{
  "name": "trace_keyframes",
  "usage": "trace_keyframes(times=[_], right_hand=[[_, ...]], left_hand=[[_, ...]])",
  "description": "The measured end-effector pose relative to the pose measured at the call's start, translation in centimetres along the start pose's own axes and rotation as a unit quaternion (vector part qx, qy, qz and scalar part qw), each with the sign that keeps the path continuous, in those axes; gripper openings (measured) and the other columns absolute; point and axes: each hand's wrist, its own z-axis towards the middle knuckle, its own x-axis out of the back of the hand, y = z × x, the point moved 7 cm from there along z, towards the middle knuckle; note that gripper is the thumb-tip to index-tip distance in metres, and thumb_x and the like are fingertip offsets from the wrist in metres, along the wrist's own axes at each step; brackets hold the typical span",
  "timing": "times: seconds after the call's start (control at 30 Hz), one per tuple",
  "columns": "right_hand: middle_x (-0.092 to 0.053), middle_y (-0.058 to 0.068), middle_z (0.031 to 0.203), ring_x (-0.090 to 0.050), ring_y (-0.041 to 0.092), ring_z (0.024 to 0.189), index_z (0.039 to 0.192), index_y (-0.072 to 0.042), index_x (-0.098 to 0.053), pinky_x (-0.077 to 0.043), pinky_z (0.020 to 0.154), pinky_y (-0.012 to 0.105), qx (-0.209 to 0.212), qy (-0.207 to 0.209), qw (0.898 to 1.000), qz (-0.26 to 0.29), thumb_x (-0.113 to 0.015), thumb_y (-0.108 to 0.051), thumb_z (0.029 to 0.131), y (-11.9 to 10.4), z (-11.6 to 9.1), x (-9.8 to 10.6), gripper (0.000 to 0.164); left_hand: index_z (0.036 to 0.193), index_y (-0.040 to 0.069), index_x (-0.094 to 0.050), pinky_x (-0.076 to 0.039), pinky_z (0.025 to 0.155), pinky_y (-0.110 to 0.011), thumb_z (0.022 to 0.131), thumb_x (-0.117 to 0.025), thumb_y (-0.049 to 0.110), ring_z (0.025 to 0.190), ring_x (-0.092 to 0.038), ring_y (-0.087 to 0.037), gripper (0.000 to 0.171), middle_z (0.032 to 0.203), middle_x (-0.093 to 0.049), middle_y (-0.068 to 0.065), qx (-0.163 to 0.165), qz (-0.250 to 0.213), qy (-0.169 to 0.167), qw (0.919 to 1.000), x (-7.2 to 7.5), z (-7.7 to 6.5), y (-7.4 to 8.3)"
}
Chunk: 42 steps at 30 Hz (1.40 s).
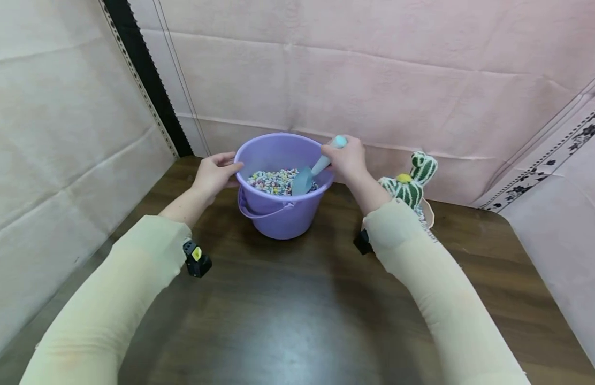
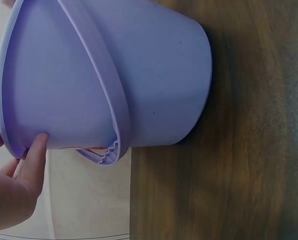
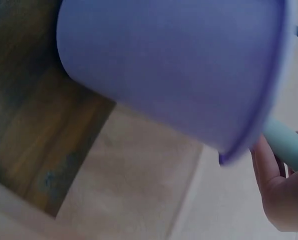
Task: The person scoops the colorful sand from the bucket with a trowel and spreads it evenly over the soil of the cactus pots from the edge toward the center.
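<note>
A lilac plastic bucket (image 1: 287, 219) stands upright on the wooden table, its handle hanging down at the front. Small multicoloured pebbles (image 1: 269, 182) lie inside it. My left hand (image 1: 213, 174) holds the bucket's rim on the left, thumb and fingers on either side of it, as the left wrist view also shows. My right hand (image 1: 348, 159) grips the handle of a light blue toy shovel (image 1: 303, 182) above the right rim. The shovel slants down into the bucket, its blade at the pebbles. In the right wrist view the bucket wall hides the blade, and only the shovel's handle (image 3: 286, 145) shows.
A knitted green and white cactus (image 1: 408, 191) with a yellow flower stands in a pale pot (image 1: 428, 214) at the back right, partly behind my right forearm. Pale cloth (image 1: 350, 80) hangs behind the dark wooden table (image 1: 278, 310) and along both sides.
</note>
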Motion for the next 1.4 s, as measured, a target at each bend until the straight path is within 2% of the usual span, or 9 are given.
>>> trace_keyframes(times=[0.1, 0.2, 0.33, 0.43, 0.47, 0.6, 0.9, 1.2, 1.4], right_hand=[[-0.059, 0.003, 0.082, -0.068, 0.026, 0.074, 0.096, -0.003, -0.063, -0.059, 0.063, 0.029, 0.01, -0.002, 0.999, -0.052, -0.062, -0.016, 0.082, 0.1, 0.0, -1.5, 0.019], [-0.059, 0.003, 0.08, -0.067, 0.022, 0.064, 0.094, -0.004, -0.063, -0.059, 0.063, 0.029, 0.012, -0.009, 0.998, -0.066, -0.063, -0.017, 0.081, 0.1, 0.0, -2.7, 0.018], [-0.058, 0.003, 0.079, -0.062, 0.014, 0.052, 0.094, -0.005, -0.061, -0.059, 0.063, 0.029, 0.005, -0.033, 0.998, -0.052, -0.061, -0.017, 0.082, 0.0, 0.0, -3.7, 0.017], [-0.058, 0.003, 0.078, -0.062, 0.013, 0.05, 0.094, -0.004, -0.061, -0.059, 0.064, 0.031, 0.01, -0.056, 0.998, -0.032, -0.059, -0.015, 0.082, -0.1, 0.0, -4.2, 0.016], [-0.058, 0.003, 0.078, -0.059, 0.008, 0.048, 0.092, -0.004, -0.061, -0.059, 0.064, 0.031, 0.014, -0.061, 0.998, -0.026, -0.059, -0.014, 0.081, -0.1, 0.0, -4.3, 0.015], [-0.057, 0.002, 0.075, -0.061, 0.011, 0.051, 0.088, -0.004, -0.061, -0.059, 0.059, 0.028, 0.029, -0.069, 0.997, -0.008, -0.059, -0.013, 0.081, -0.3, 0.0, -4.8, 0.011], [-0.052, 0.002, 0.076, -0.059, 0.013, 0.056, 0.084, -0.004, -0.056, -0.06, 0.065, 0.036, -0.01, -0.042, 0.992, 0.117, -0.059, -0.007, 0.08, 0.3, 0.2, -5.3, 0.005], [-0.052, 0.004, 0.077, -0.062, 0.018, 0.059, 0.08, -0.008, -0.053, -0.06, 0.07, 0.04, -0.062, -0.012, 0.967, 0.246, -0.059, -0.004, 0.082, 0.7, -0.1, -5.3, 0.008], [-0.053, 0.004, 0.078, -0.062, 0.018, 0.06, 0.08, -0.007, -0.053, -0.059, 0.072, 0.041, -0.069, -0.008, 0.957, 0.281, -0.059, -0.003, 0.083, 0.7, -0.4, -5.5, 0.008]], left_hand=[[0.143, 0.004, -0.034, -0.054, 0.086, -0.027, 0.095, -0.052, 0.016, 0.123, -0.051, -0.033, 0.053, 0.141, -0.044, -0.02, 0.0, -0.003, -0.004, 1.0, -0.2, 0.0, 0.1], [0.143, 0.004, -0.035, -0.053, 0.088, -0.03, 0.095, -0.053, 0.015, 0.123, -0.051, -0.033, 0.052, 0.141, -0.045, -0.019, 0.001, -0.007, -0.001, 1.0, -0.3, 0.0, 0.0], [0.142, 0.005, -0.037, -0.054, 0.086, -0.029, 0.095, -0.053, 0.014, 0.122, -0.052, -0.032, 0.051, 0.14, -0.046, -0.019, 0.004, -0.017, 0.008, 0.9998, -0.2, 0.2, -0.2], [0.141, 0.006, -0.039, -0.056, 0.081, -0.025, 0.094, -0.054, 0.015, 0.122, -0.053, -0.032, 0.051, 0.139, -0.047, -0.018, 0.004, -0.019, 0.017, 0.9997, 0.1, 0.2, -0.4], [0.141, 0.006, -0.039, -0.056, 0.08, -0.024, 0.094, -0.054, 0.015, 0.121, -0.053, -0.032, 0.05, 0.139, -0.048, -0.018, 0.004, -0.02, 0.02, 0.9996, 0.1, 0.1, -0.4], [0.14, 0.006, -0.042, -0.056, 0.074, -0.019, 0.094, -0.055, 0.014, 0.121, -0.053, -0.032, 0.049, 0.137, -0.049, -0.018, 0.001, -0.022, 0.033, 0.9992, 0.2, 0.0, -0.5], [0.139, 0.005, -0.042, -0.057, 0.075, -0.02, 0.094, -0.054, 0.014, 0.12, -0.054, -0.033, 0.048, 0.137, -0.049, -0.019, -0.004, -0.022, 0.038, 0.999, -0.3, 0.1, -0.5], [0.138, 0.006, -0.044, -0.057, 0.076, -0.022, 0.093, -0.054, 0.013, 0.117, -0.056, -0.03, 0.047, 0.134, -0.052, -0.017, 0.002, -0.027, 0.041, 0.9988, -0.4, 0.4, -0.6], [0.139, 0.006, -0.043, -0.056, 0.077, -0.023, 0.093, -0.054, 0.013, 0.116, -0.057, -0.03, 0.047, 0.134, -0.052, -0.017, 0.005, -0.019, 0.046, 0.9988, -0.1, 0.3, -0.7]])
